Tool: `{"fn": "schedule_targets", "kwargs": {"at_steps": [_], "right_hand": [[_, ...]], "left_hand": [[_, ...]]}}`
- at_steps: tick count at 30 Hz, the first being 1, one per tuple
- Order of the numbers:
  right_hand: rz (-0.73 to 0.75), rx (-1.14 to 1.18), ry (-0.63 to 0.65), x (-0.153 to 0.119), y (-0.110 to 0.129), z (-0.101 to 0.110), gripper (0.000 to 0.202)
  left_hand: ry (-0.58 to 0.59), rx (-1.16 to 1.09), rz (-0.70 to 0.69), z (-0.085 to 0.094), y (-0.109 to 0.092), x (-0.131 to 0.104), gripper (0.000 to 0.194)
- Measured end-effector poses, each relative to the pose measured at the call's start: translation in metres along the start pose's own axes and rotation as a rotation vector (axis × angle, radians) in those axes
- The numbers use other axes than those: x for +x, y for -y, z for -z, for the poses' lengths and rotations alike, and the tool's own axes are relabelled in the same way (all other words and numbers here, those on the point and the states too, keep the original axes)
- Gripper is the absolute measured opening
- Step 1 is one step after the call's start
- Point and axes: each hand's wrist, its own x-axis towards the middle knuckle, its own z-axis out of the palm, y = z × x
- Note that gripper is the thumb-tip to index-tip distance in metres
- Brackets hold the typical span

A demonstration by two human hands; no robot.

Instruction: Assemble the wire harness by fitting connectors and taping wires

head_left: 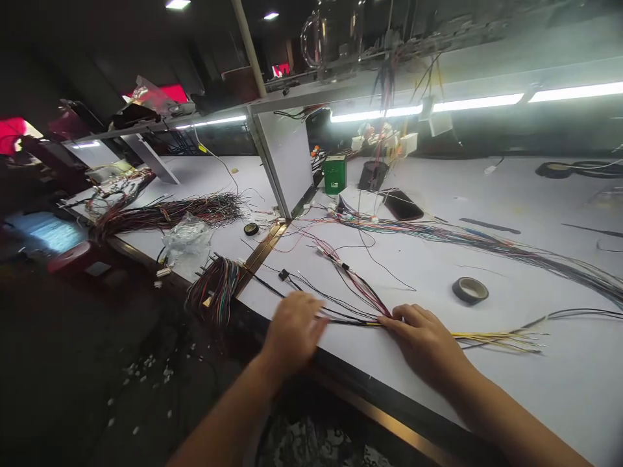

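My right hand (426, 334) presses and pinches a bundle of wires (367, 295) against the white table near its front edge. Red, black and white wires fan out from its fingertips up to the left, some ending in small connectors. Yellow wires (491, 338) with bare-looking tips come out on the right side of that hand. My left hand (296, 327), slightly blurred, hovers by the black wires to the left, its thumb apart from its fingers and nothing visibly held. A small black connector (283, 275) lies just beyond it.
A roll of black tape (470, 290) lies right of the hands. Behind runs a long wire bundle (452, 237), with a phone (403, 204) and a green box (335, 175). To the left, a coiled wire bundle (217, 285) hangs over the edge beside a plastic bag (189, 243).
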Motion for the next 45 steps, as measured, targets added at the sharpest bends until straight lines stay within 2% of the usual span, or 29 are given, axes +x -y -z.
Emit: {"fn": "schedule_targets", "kwargs": {"at_steps": [2, 3, 4, 7, 9, 11, 14, 18, 21, 24, 26, 28, 32, 36, 40, 43, 45], "right_hand": [[0.015, 0.0, 0.017, -0.002, 0.0, 0.0, 0.043], [0.023, 0.002, 0.029, -0.004, 0.002, 0.0, 0.045], [0.03, 0.007, 0.048, -0.008, 0.003, 0.0, 0.048], [0.039, 0.031, 0.082, -0.02, 0.013, 0.005, 0.05], [-0.013, 0.038, 0.09, -0.023, 0.019, 0.01, 0.044], [-0.154, 0.045, 0.119, -0.015, 0.024, 0.016, 0.035], [-0.414, 0.06, 0.21, 0.015, 0.025, 0.023, 0.031], [-0.579, 0.113, 0.344, 0.057, 0.018, 0.023, 0.02], [-0.734, 0.386, 0.357, 0.066, 0.012, 0.022, 0.016], [-0.931, 0.898, 0.336, 0.061, 0.007, 0.026, 0.02], [-0.999, 1.16, 0.313, 0.057, 0.005, 0.029, 0.024], [-0.999, 1.288, 0.274, 0.054, 0.003, 0.031, 0.029], [-0.936, 1.349, 0.181, 0.052, 0.002, 0.031, 0.04], [-0.795, 1.364, 0.124, 0.048, 0.001, 0.027, 0.049], [-0.69, 1.416, 0.04, 0.042, 0.0, 0.026, 0.042], [-0.675, 1.414, 0.044, 0.039, -0.001, 0.027, 0.038], [-0.69, 1.384, 0.039, 0.038, -0.001, 0.027, 0.037]], "left_hand": [[0.109, -0.03, -0.277, -0.023, -0.021, -0.002, 0.03], [0.139, -0.015, -0.334, -0.035, -0.028, -0.002, 0.029], [0.171, 0.008, -0.347, -0.047, -0.033, -0.001, 0.026], [0.208, 0.055, -0.231, -0.07, -0.033, 0.003, 0.021], [0.223, 0.055, -0.177, -0.074, -0.027, 0.004, 0.019], [0.231, 0.054, -0.192, -0.074, -0.023, 0.004, 0.018], [0.232, 0.07, -0.241, -0.073, -0.022, 0.003, 0.019], [0.227, 0.089, -0.287, -0.074, -0.024, 0.002, 0.021], [0.223, 0.081, -0.322, -0.074, -0.024, 0.003, 0.023], [0.246, 0.058, -0.322, -0.073, -0.024, 0.005, 0.022], [0.281, 0.038, -0.326, -0.073, -0.025, 0.007, 0.02], [0.312, 0.012, -0.335, -0.074, -0.029, 0.008, 0.021], [0.345, -0.106, -0.366, -0.078, -0.046, 0.013, 0.031], [0.339, -0.212, -0.242, -0.086, -0.065, 0.026, 0.037], [0.431, -0.144, -0.203, -0.092, -0.073, 0.043, 0.043], [0.458, -0.166, -0.241, -0.095, -0.072, 0.047, 0.03], [0.398, -0.209, -0.277, -0.098, -0.068, 0.043, 0.018]]}}
